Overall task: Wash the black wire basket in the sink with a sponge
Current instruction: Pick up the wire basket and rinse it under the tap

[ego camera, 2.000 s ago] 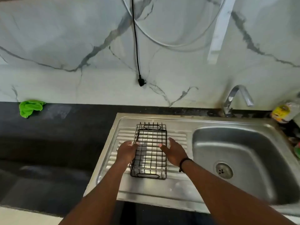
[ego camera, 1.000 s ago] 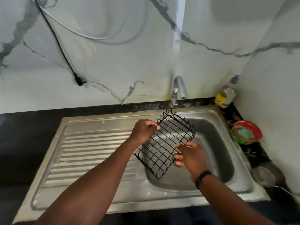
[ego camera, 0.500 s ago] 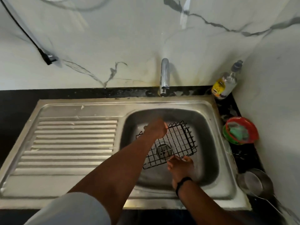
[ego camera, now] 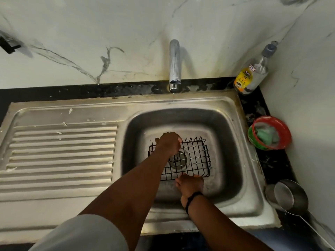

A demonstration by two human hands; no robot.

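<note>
Steel basin: black wire basket lies flat on the floor of the sink, over the drain
Left hand: fingers curled round the basket's far-left rim
Right hand: fingertips pinch the near rim
Done: basket placed in the basin
Left: no water running from the tap; no sponge in hand; scrubbing and rinsing appear not yet begun
Writing: bottle at the counter's back right corner has a yellow label; text too blurred to read

A home kitchen: steel sink, tap, dish-soap bottle, marble-look wall.
</note>
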